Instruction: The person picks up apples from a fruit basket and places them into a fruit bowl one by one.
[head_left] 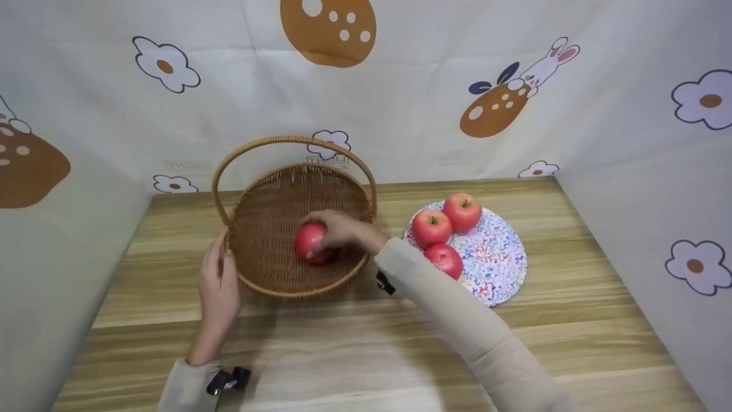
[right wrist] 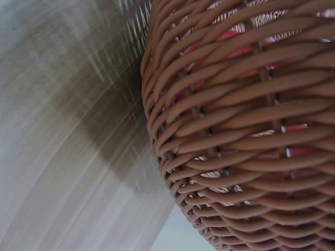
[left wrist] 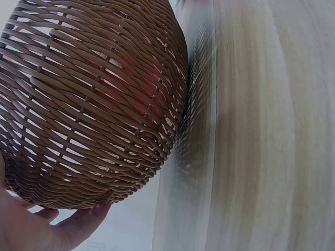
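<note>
A brown wicker basket [head_left: 274, 212] with a tall arched handle stands on the wooden table. Inside it, my right hand [head_left: 341, 229] holds a red apple [head_left: 309, 242], thumb and fingers curved around it. My left hand [head_left: 220, 280] grips the basket's left rim. In the left wrist view the fingers of the left hand [left wrist: 57, 227] touch the woven wall, and red shows through the weave. The right wrist view has only the basket's outer wall [right wrist: 251, 136] with red behind it; the right hand is hidden there.
Right of the basket lies a round, multicoloured speckled plate [head_left: 494, 257]. Three apples sit on its left side: a back apple [head_left: 462, 213], a middle apple [head_left: 432, 229] and a front apple [head_left: 445, 261] partly behind the right sleeve. Patterned cloth walls [head_left: 412, 103] enclose the table.
</note>
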A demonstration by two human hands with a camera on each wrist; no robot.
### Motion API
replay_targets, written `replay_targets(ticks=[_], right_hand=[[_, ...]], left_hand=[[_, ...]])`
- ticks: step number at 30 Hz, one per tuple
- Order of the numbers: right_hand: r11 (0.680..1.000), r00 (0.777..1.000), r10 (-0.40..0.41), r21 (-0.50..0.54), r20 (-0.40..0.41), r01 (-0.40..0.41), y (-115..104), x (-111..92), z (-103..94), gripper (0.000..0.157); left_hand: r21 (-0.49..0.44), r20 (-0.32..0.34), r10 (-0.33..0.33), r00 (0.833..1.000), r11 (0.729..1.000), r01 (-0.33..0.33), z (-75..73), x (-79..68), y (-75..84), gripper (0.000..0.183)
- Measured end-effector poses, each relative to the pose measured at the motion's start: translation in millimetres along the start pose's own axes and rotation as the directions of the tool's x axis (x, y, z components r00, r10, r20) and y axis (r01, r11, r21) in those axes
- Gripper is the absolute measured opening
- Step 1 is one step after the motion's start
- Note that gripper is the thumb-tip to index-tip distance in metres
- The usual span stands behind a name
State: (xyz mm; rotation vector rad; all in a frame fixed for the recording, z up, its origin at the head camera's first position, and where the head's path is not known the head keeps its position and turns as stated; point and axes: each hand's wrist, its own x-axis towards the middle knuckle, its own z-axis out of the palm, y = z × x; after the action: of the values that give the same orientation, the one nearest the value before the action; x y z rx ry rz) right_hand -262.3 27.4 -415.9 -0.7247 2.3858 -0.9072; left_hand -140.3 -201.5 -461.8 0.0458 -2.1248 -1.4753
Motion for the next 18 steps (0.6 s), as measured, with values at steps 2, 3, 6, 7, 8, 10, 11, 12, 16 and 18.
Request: replay_targets(ticks=[2, 3, 6, 7, 8, 10, 11, 12, 16, 18], right_hand=[[1.0, 1.0, -0.026, -0.013, -0.007, 0.026, 0.6, 0.1, -0.3, 0.067], [0.999, 0.999, -0.038, -0.019, -0.01, 0.038, 0.9, 0.1, -0.5, 0.067], [0.998, 0.998, -0.056, -0.027, -0.011, 0.055, 1.6, 0.0, -0.1, 0.066], [0.998, 0.998, -0.057, -0.026, -0.011, 0.056, 1.7, -0.3, 0.1, 0.066], [0.998, 0.998, -0.057, -0.025, -0.012, 0.057, 1.9, -0.4, 0.3, 0.067], [0.998, 0.998, -0.057, -0.02, -0.01, 0.056, 2.1, -0.5, 0.6, 0.067], [0.998, 0.998, -0.055, -0.015, -0.01, 0.055, 2.3, -0.7, 0.7, 0.067], [0.999, 0.999, -0.052, -0.009, -0.01, 0.052, 2.3, -0.8, 0.7, 0.066], [0.999, 0.999, -0.048, 0.008, -0.011, 0.049, 1.9, -2.0, 0.5, 0.064], [0.999, 0.999, -0.052, 0.008, -0.013, 0.052, 1.4, -2.5, 0.2, 0.064]], left_hand=[[0.005, 0.008, -0.009, 1.0, 1.0, 0.009, 0.0, 0.6, 0.1, 0.047], [0.01, 0.011, -0.015, 1.0, 1.0, 0.014, 0.0, 0.8, -0.1, 0.048], [0.02, 0.018, -0.029, 0.999, 0.999, 0.028, -0.2, 0.8, 0.0, 0.048], [0.019, 0.02, -0.032, 0.999, 0.999, 0.032, -0.3, 0.6, 0.4, 0.048], [0.02, 0.022, -0.033, 0.999, 0.999, 0.032, -0.4, 0.6, 0.5, 0.048], [0.018, 0.022, -0.031, 0.999, 0.999, 0.031, -0.4, 0.6, 0.7, 0.049], [0.016, 0.023, -0.03, 0.999, 0.999, 0.029, -0.4, 0.5, 1.0, 0.049], [0.015, 0.025, -0.029, 0.999, 0.999, 0.028, -0.4, 0.5, 1.1, 0.049], [0.016, 0.021, -0.018, 1.0, 1.0, 0.018, -0.2, 0.3, 0.7, 0.048], [0.013, 0.017, -0.014, 1.0, 1.0, 0.014, -0.2, 0.0, 0.9, 0.048]])
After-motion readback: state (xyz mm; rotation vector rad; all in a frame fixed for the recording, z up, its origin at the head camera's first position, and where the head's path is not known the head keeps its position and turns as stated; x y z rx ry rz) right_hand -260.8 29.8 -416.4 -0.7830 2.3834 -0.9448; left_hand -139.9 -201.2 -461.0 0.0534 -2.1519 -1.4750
